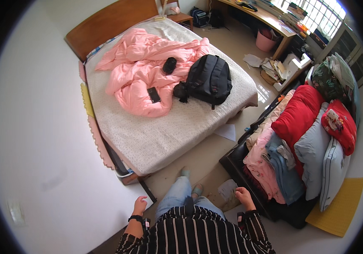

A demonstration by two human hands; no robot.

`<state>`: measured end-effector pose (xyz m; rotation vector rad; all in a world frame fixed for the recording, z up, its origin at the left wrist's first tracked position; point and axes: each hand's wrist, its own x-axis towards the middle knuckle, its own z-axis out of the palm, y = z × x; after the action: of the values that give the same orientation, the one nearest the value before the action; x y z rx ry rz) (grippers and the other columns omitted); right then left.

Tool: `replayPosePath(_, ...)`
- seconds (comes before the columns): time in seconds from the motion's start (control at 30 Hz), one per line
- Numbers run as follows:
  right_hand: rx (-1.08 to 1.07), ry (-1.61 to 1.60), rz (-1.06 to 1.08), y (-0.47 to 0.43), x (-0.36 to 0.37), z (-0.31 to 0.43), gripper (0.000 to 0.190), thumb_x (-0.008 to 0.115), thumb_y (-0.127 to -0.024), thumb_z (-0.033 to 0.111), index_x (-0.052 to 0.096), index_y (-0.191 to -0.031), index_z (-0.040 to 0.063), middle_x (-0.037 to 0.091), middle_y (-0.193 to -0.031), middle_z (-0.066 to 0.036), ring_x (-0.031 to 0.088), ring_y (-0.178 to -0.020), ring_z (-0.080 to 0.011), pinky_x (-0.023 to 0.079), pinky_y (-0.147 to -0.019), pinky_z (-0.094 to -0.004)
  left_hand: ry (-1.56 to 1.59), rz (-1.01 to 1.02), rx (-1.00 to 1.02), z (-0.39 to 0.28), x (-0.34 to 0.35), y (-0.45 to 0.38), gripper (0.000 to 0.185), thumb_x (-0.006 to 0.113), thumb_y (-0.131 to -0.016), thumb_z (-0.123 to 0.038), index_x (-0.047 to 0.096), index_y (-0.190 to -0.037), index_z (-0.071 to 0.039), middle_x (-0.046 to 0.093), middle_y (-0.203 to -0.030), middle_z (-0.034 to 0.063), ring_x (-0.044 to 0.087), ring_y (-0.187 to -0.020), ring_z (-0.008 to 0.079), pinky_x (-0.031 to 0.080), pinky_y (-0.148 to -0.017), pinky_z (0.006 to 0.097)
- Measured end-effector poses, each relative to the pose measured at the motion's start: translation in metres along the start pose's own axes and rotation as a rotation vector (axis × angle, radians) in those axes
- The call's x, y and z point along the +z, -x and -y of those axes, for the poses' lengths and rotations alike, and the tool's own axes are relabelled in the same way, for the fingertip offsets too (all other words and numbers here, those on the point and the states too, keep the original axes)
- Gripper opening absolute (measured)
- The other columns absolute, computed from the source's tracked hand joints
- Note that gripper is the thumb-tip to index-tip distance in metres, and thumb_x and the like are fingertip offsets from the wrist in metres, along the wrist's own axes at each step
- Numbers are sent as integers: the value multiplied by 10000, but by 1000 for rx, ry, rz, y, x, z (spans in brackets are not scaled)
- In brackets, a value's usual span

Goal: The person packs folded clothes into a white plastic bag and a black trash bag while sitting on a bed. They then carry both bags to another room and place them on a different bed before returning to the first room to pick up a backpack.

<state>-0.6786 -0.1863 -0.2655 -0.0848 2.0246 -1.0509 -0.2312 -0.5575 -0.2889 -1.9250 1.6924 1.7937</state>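
My left hand [140,204] hangs in the air at my left side, fingers loosely curled, with nothing seen in it. On the other side my right hand [244,197] is held above the floor near the black sofa, its fingers bent; whether it holds anything is too small to tell. Before me stands a bed [143,143] with a pale patterned cover. A crumpled pink quilt [137,73] lies on it, bearing a black smartphone [154,95] and a black bundle [169,65]. Beside the quilt lies a black backpack [209,79], touching a small black pouch [180,91].
A black sofa [232,158] at the right is piled with folded bedding, a red pillow [298,111] and a grey pillow [311,152]. Papers [225,131] lie on the floor between bed and sofa. Further back are a pink bin [265,40] and a wooden desk [264,14].
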Motion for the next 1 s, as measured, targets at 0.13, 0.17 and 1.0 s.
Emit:
replayPosePath(0.13, -25, 3, 38, -28, 2, 55, 291, 581, -807, 89, 559, -1081, -7, 628, -829, -65, 589, -714, -123, 477, -648, -255, 67, 23, -128, -34, 12, -37, 325, 520, -761, 2, 582, -1076, -47, 563, -709, 27, 502, -567, 94, 383, -488, 221)
replayPosePath(0.17, -42, 11, 38, -37, 1, 66, 283, 580, -815, 88, 554, -1083, 2, 621, -816, -54, 582, -696, -114, 472, -632, -252, 80, 28, -161, -47, 16, -49, 316, 506, -766, -5, 592, -1067, -49, 567, -698, 24, 505, -567, 95, 380, -490, 221)
replayPosePath(1.0, -88, -53, -123, -205, -117, 313, 289, 612, -842, 100, 560, -1114, 17, 605, -899, -49, 563, -808, -127, 466, -730, -257, -463, 355, 378, -547, 207, -399, 254, 581, -841, -206, 686, -904, 17, 682, -838, 100, 622, -721, 145, 472, -681, 256)
